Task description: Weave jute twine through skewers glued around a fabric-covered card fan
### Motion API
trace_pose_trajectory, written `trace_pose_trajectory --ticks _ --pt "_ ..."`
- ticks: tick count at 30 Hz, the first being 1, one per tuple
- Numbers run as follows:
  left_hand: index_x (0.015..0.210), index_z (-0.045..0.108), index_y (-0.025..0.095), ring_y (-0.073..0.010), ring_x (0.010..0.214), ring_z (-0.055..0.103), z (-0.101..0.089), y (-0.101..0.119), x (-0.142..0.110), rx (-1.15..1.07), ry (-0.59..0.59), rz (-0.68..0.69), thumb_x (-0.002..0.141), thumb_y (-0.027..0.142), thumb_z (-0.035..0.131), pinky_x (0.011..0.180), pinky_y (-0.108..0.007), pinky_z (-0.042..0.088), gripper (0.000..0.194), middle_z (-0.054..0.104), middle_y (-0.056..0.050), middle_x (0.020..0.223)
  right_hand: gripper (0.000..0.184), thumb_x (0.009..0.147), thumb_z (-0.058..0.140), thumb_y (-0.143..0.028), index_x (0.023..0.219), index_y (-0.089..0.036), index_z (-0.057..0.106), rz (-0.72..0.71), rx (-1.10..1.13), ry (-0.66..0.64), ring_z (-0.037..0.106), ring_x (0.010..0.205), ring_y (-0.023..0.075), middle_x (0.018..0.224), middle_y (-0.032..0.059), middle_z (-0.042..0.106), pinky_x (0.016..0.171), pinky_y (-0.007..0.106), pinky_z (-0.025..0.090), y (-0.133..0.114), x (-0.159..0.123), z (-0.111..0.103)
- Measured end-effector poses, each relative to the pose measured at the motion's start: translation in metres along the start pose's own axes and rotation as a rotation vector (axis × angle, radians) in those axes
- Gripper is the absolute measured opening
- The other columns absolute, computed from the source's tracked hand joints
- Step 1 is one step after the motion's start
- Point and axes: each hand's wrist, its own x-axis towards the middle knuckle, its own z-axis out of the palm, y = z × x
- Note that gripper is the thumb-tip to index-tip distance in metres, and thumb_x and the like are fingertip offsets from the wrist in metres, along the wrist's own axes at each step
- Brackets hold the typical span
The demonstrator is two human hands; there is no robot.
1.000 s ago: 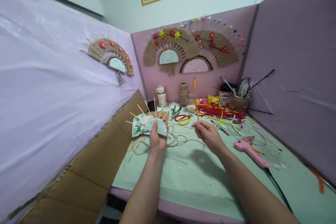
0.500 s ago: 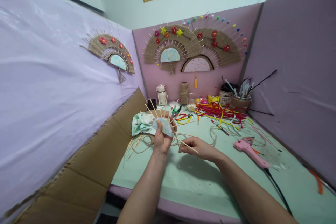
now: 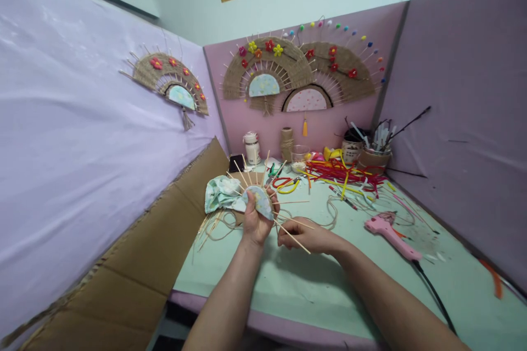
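My left hand grips a small half-round fan base covered in pale blue patterned cloth, thumb across its front and fingers behind. Thin wooden sticks fan out from its curved edge. Just right of the base, my right hand is closed with its fingertips pinched below the lowest sticks; what they hold is too small to make out. Loops of thin twine lie on the table behind the hands. Left of the base is a crumpled green and white cloth, with loose sticks below it.
A pink glue gun with a black cord lies at right. Pliers, red and yellow pipe cleaners, a twine spool and a white bottle are at the back. A cardboard sheet borders the left; finished fans hang behind.
The fan base has turned a little clockwise in my left hand, so the lowest stick points further down. My right hand has shifted slightly left and down, still pinched.
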Motion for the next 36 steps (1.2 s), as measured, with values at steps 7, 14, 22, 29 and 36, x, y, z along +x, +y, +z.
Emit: trace_pose_trajectory --ticks 7,14,22,29,36 --pt "0.095 0.059 0.016 -0.011 0.083 0.061 0.004 0.001 0.003 -0.098 0.02 -0.017 0.093 0.044 0.036 0.072 -0.021 0.052 0.037 0.061 -0.007 0.09 0.018 0.075 0.063 -0.03 0.087 -0.017 0.059 -0.063 0.172 0.148 0.054 0.073 0.0124 0.08 -0.0003 0.059 0.067 0.023 0.044 0.001 0.001 -0.001" --pt "0.09 0.061 0.02 -0.0109 0.086 0.061 -0.001 0.002 0.008 -0.08 0.032 0.025 0.091 0.041 0.041 0.078 -0.021 0.051 0.029 0.062 -0.004 0.091 0.031 0.075 0.068 -0.034 0.098 -0.021 0.051 -0.135 0.448 0.433 0.059 0.095 0.0173 0.102 0.0042 0.057 0.088 0.035 0.046 -0.005 0.001 0.003" --pt "0.092 0.059 0.017 -0.0113 0.082 0.061 -0.006 0.001 0.012 -0.067 0.046 0.007 0.092 0.043 0.039 0.078 -0.022 0.05 0.033 0.063 -0.005 0.092 0.031 0.08 0.064 -0.035 0.106 -0.023 0.053 -0.212 0.455 0.474 0.052 0.065 0.0098 0.08 -0.001 0.055 0.059 0.023 0.042 0.002 0.005 0.009" --pt "0.099 0.058 0.016 -0.0112 0.081 0.061 -0.01 -0.002 0.014 -0.065 0.021 -0.022 0.092 0.046 0.035 0.076 -0.021 0.05 0.038 0.063 -0.005 0.09 0.031 0.085 0.056 -0.037 0.108 -0.019 0.066 -0.246 0.113 0.555 0.052 0.073 0.0143 0.089 0.0054 0.06 0.067 0.026 0.042 0.007 0.005 0.006" --pt "0.101 0.06 0.013 -0.0163 0.082 0.063 -0.004 -0.004 0.009 0.079 -0.01 -0.109 0.09 0.05 0.036 0.072 -0.028 0.05 0.045 0.066 -0.008 0.09 0.027 0.087 0.054 -0.033 0.108 -0.023 0.068 -0.346 -0.005 0.617 0.057 0.08 0.0173 0.09 0.0075 0.062 0.073 0.03 0.046 0.01 0.008 0.007"
